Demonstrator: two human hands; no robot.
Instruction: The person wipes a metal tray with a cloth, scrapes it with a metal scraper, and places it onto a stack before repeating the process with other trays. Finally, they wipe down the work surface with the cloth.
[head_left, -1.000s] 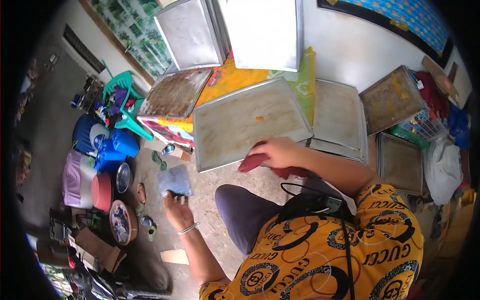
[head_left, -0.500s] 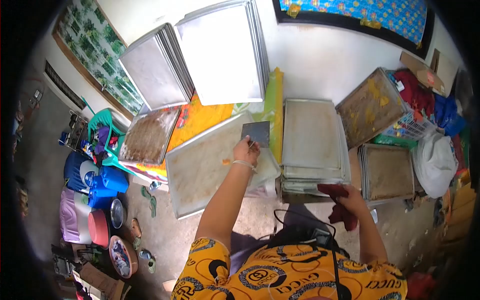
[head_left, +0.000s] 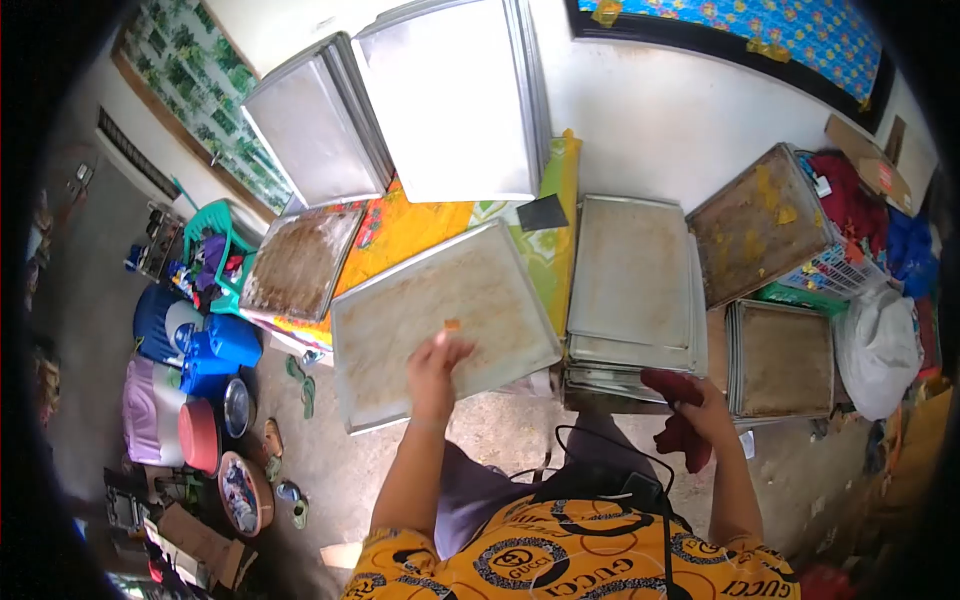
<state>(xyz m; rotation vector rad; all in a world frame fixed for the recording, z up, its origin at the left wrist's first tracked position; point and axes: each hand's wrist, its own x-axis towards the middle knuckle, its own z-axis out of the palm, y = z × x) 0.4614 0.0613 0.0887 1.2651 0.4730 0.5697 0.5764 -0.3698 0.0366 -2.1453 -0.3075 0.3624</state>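
Note:
My left hand (head_left: 436, 375) is above the large metal baking tray (head_left: 390, 290), its fingers stretched out and slightly blurred, holding nothing that I can see. Just past the fingertips lies a small orange scrap (head_left: 452, 325) on the tray's stained surface. A dark, flat square plate (head_left: 542, 212) rests on the table cloth behind the tray's far corner. On the other side, my right hand (head_left: 706, 408) is closed around a dark red cloth (head_left: 684, 447), which hangs down in front of a stack of metal trays (head_left: 632, 275).
Clean metal trays (head_left: 450, 100) lean upright against the wall. A stained brown tray (head_left: 303, 262) lies at the table's left. More trays (head_left: 783, 358) and a yellow-smeared one (head_left: 760, 225) stand right, beside a white sack (head_left: 872, 350). Blue containers (head_left: 212, 355) and basins (head_left: 245, 490) sit on the floor.
My left hand has let go of the dark square plate, now on the table cloth, and moved back toward me over the tray. My right hand still holds the red cloth.

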